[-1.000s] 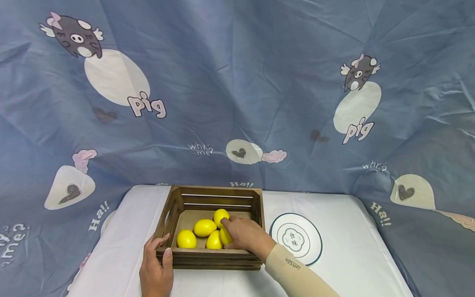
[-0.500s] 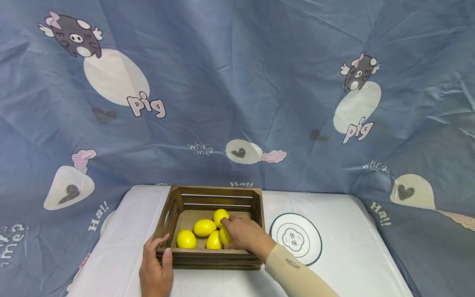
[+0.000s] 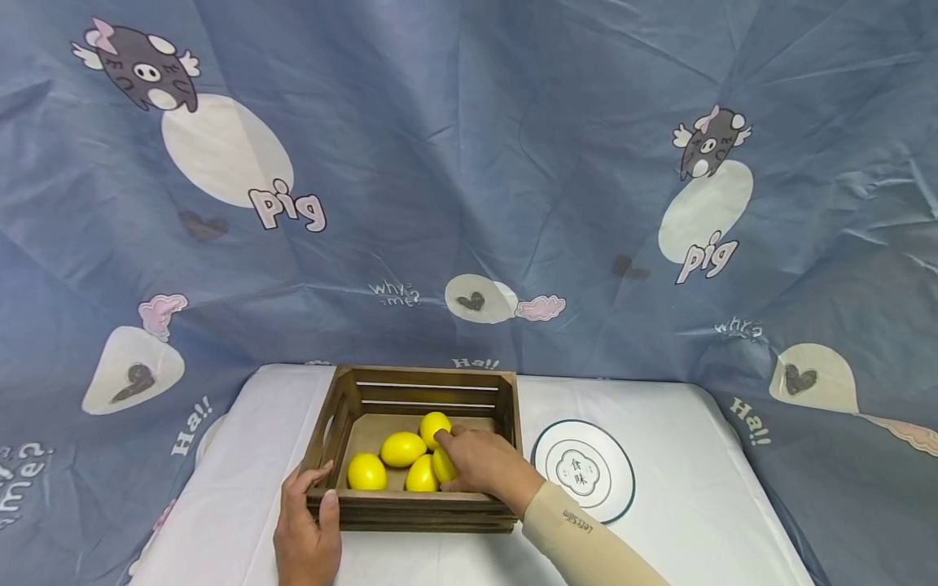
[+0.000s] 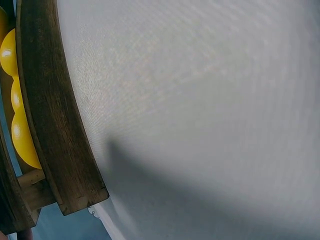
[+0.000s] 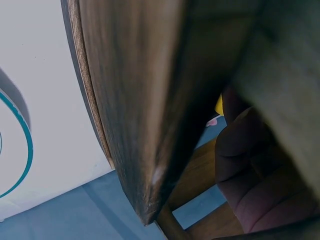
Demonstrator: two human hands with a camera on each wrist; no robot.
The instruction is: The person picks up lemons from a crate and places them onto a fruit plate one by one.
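A dark wooden slatted crate (image 3: 421,514) holds several yellow lemons (image 3: 403,449). At the crate's front left corner my left hand (image 3: 308,525) grips the wood, thumb on the front and fingers at the left side. My right hand (image 3: 484,464) reaches over the front wall into the crate and grips a lemon (image 3: 444,466) at the right of the group, partly covering it. In the right wrist view, curled fingers (image 5: 250,160) show behind the crate's wall, and just a sliver of yellow is visible. The left wrist view shows lemons (image 4: 22,137) between the slats, but no clear part of the hand.
A white plate (image 3: 619,480) with a blue-green rim and printed characters lies right of the crate. Both stand on a white-covered table (image 3: 703,505). A blue printed cloth (image 3: 586,203) hangs behind and at both sides.
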